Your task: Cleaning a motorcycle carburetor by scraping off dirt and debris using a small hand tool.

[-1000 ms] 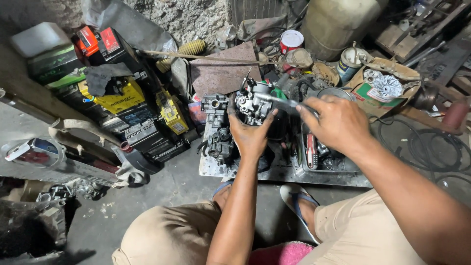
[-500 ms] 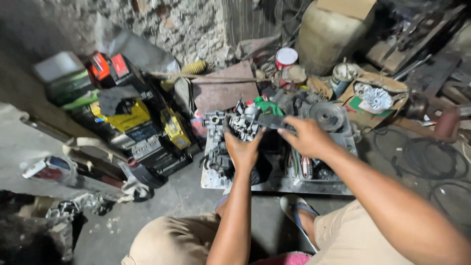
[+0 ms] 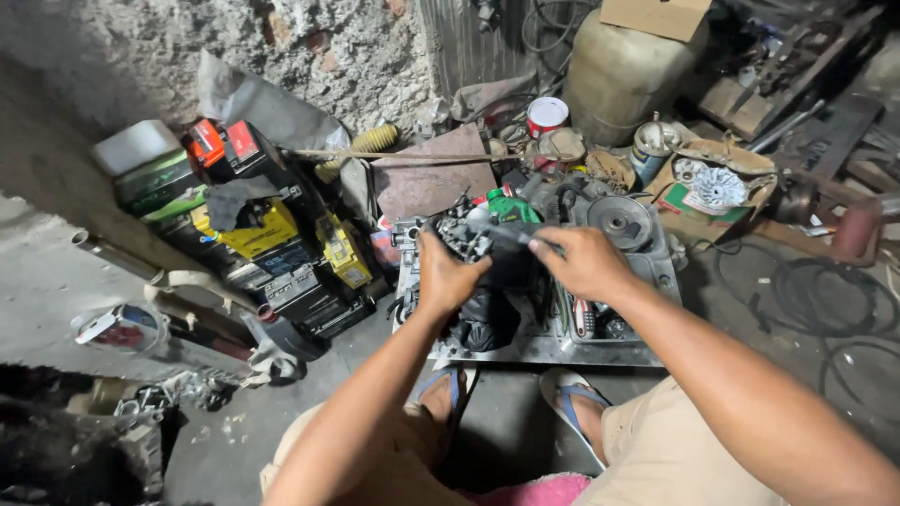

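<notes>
A bare concrete floor [image 3: 56, 281] runs along the left, grey and dusty, below a rough plastered wall [image 3: 309, 47] with patches of brick showing. Against that wall leans a stack of old vehicle batteries [image 3: 253, 234], black, yellow and green, two with red caps, and a dark rag draped over one. A chrome exhaust pipe [image 3: 122, 328] lies on the floor in front of them.

At the middle sits a shallow metal tray [image 3: 544, 351] on the floor, cluttered with oily parts. Above it the left hand [image 3: 448, 274] is closed around the side of a dark, greasy engine part [image 3: 469, 239], fingers wrapped over its top edge. Just to the right, the right hand [image 3: 586, 262] pinches the grey handle of a tool [image 3: 511, 236] whose tip meets the same engine part; the fingers are curled tight on it. The person's sandalled feet rest just below the tray.

Behind the tray stands a white can with a red lid [image 3: 547, 114], then a large beige plastic drum [image 3: 637, 70]. Further right an open cardboard box [image 3: 712, 183] holds a pale finned metal piece, and black cables [image 3: 825, 300] coil on the floor at the far right.
</notes>
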